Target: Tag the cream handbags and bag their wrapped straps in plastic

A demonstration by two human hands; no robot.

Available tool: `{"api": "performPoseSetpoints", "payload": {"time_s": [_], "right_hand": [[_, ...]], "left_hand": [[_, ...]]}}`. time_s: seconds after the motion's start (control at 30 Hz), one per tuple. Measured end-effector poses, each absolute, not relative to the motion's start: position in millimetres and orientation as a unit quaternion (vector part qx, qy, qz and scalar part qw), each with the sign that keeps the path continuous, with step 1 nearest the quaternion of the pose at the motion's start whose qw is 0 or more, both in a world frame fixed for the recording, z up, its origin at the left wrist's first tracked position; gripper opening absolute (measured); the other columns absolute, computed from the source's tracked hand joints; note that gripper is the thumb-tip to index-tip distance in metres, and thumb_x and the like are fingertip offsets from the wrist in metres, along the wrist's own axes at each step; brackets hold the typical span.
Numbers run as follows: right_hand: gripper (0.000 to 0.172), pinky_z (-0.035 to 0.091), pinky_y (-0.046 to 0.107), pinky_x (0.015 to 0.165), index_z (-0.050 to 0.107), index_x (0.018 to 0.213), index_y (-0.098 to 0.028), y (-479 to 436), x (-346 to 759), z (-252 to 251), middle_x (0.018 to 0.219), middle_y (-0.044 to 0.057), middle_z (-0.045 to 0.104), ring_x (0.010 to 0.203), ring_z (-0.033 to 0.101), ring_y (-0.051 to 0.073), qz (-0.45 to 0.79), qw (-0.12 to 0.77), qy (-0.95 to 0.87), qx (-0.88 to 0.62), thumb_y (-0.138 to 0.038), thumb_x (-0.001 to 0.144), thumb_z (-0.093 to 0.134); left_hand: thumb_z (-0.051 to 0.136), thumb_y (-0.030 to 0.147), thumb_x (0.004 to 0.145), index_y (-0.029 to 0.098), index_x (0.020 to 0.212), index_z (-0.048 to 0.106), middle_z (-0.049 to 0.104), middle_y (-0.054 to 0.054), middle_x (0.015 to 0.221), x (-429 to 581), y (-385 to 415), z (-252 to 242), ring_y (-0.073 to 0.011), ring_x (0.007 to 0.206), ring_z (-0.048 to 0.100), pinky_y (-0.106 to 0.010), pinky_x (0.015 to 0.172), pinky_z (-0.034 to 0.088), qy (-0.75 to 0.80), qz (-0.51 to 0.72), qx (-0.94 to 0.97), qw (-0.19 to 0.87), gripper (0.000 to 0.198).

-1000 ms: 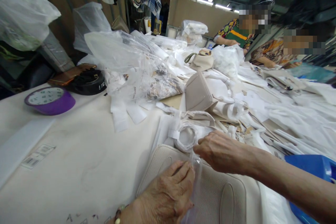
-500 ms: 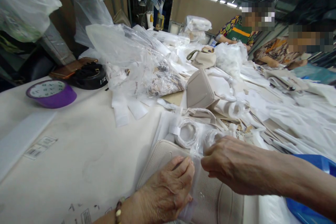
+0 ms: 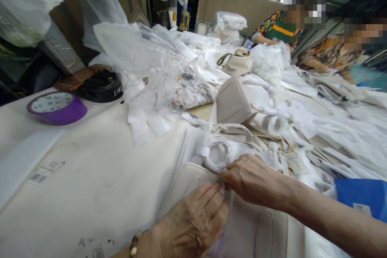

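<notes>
A cream leather handbag lies flat in front of me at the table's near edge. My left hand rests on it, its fingers pinched on a strip of clear plastic film that runs down over the leather. The fingers of my right hand are closed at the film's upper part, and the fingertips of both hands almost meet. What exactly the right fingers grip is partly hidden. Just above sits the bag's coiled strap or handle, wrapped in white film.
A purple tape roll and a black belt-like roll lie at left. Another cream bag stands beyond my hands, beside heaped plastic bags. A blue item is at right. Two people sit across the table.
My right hand has moved left, bringing its fingertips to those of my left hand over the film. The left hand stays on the bag. The blue item at right looks shifted.
</notes>
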State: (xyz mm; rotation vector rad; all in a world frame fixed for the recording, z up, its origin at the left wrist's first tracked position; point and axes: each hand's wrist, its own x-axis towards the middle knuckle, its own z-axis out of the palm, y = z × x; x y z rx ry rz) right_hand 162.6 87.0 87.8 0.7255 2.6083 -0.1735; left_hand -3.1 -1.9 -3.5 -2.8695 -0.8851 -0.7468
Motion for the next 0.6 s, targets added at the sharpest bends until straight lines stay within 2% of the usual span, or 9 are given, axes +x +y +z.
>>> {"api": "performPoseSetpoints", "payload": {"time_s": [0.1, 0.33, 0.6], "right_hand": [[0.015, 0.018, 0.030, 0.048, 0.063, 0.073, -0.016, 88, 162, 88, 0.064, 0.004, 0.067, 0.056, 0.060, 0.016, -0.057, 0.216, 0.938, 0.265, -0.006, 0.076, 0.053], [0.014, 0.019, 0.028, 0.049, 0.065, 0.084, -0.017, 96, 171, 102, 0.067, 0.005, 0.069, 0.062, 0.064, 0.017, -0.077, 0.246, 0.909, 0.328, -0.010, 0.078, 0.055], [0.020, 0.016, 0.029, 0.047, 0.065, 0.075, -0.014, 87, 168, 104, 0.070, 0.007, 0.067, 0.057, 0.059, 0.014, -0.021, 0.239, 0.910, 0.338, -0.001, 0.075, 0.050]], "left_hand": [[0.043, 0.035, 0.093, 0.006, 0.133, 0.043, 0.051, -0.011, 0.135, -2, -2, -1, -0.0227, 0.125, 0.044, -0.032, 0.106, 0.032, -0.300, -0.228, -0.926, 0.025, 0.049], [0.045, 0.037, 0.093, 0.008, 0.118, 0.057, 0.058, -0.009, 0.126, -2, -1, -3, -0.0232, 0.121, 0.047, -0.034, 0.103, 0.033, -0.275, -0.213, -0.937, 0.019, 0.040], [0.048, 0.036, 0.091, 0.006, 0.118, 0.057, 0.057, -0.010, 0.126, -1, -1, -4, -0.0239, 0.120, 0.047, -0.034, 0.103, 0.033, -0.283, -0.234, -0.930, 0.017, 0.041]]}}
